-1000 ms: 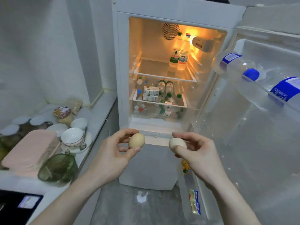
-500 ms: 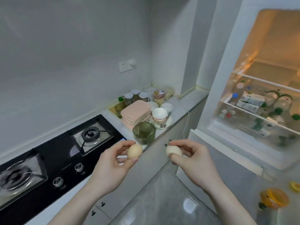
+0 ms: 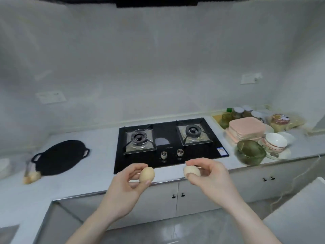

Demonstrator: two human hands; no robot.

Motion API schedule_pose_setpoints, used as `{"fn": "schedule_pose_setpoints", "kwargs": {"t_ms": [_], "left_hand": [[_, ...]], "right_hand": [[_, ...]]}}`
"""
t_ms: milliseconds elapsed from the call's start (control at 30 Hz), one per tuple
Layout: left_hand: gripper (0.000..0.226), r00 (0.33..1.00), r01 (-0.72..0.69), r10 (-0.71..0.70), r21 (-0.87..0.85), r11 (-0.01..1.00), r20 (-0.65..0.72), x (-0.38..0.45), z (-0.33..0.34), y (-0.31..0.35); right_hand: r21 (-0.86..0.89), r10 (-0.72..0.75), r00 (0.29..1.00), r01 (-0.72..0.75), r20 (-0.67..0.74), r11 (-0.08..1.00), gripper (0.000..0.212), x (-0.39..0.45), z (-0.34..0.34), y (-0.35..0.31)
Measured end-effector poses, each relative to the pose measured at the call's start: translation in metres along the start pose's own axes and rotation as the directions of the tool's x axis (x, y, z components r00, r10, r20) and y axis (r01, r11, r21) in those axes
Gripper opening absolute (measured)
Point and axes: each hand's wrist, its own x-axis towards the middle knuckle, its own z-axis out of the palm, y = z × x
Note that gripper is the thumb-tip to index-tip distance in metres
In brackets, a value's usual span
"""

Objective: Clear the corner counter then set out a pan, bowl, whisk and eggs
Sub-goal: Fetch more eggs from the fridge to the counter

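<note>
My left hand (image 3: 123,187) holds a tan egg (image 3: 147,174) between thumb and fingertips, over the counter's front edge. Beside it, my right hand (image 3: 209,176) grips a paler egg (image 3: 191,171) the same way. A flat black pan (image 3: 59,156) with two loop handles lies on the white counter at the left. Something with a pale wooden handle, perhaps the whisk (image 3: 30,173), rests by the pan's near edge, too blurred to be sure. A white dish edge (image 3: 4,165) shows at the far left.
A black two-burner gas hob (image 3: 167,143) sits behind my hands. At the right stand a green glass bowl (image 3: 250,152), stacked white bowls (image 3: 275,142), a pink box (image 3: 246,129) and several jars (image 3: 244,111). A white fridge corner (image 3: 299,217) juts in lower right.
The view has swung left from the open fridge to the hob and the left counter. Both hands keep their eggs in the same grip.
</note>
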Motion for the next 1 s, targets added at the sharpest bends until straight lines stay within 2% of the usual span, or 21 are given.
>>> {"fn": "schedule_pose_setpoints", "kwargs": {"t_ms": [167,300,433,533,767,900,1000], "left_hand": [[0.033,0.983,0.081,-0.084,-0.027,0.996,-0.161,-0.05,-0.078,-0.054],[0.032,0.939,0.128,-0.143,-0.068,0.989,-0.313,-0.081,-0.128,-0.09],[0.029,0.872,0.17,-0.201,-0.11,0.979,-0.446,-0.097,-0.165,-0.119],[0.025,0.793,0.229,-0.256,-0.12,0.966,-0.552,-0.101,-0.187,-0.144],[0.021,0.65,0.337,-0.37,-0.184,0.923,-0.664,-0.091,-0.233,-0.179],[0.02,0.601,0.374,-0.382,-0.176,0.911,-0.702,-0.082,-0.255,-0.198],[0.021,0.572,0.4,-0.422,-0.209,0.892,-0.703,-0.074,-0.27,-0.216]], "right_hand": [[-0.03,-0.07,0.982,0.076,0.175,0.997,0.026,-0.006,0.086,-0.034],[-0.023,-0.12,0.94,0.134,0.319,0.991,0.025,-0.006,0.15,-0.06],[-0.031,-0.151,0.886,0.183,0.439,0.983,0.025,0.009,0.208,-0.078],[-0.027,-0.167,0.828,0.214,0.535,0.976,0.024,0.029,0.251,-0.088],[-0.002,-0.165,0.706,0.23,0.688,0.973,0.023,0.077,0.338,-0.098],[-0.007,-0.152,0.626,0.245,0.765,0.97,0.024,0.097,0.387,-0.103],[-0.024,-0.133,0.591,0.25,0.795,0.968,0.024,0.109,0.422,-0.106]]}}
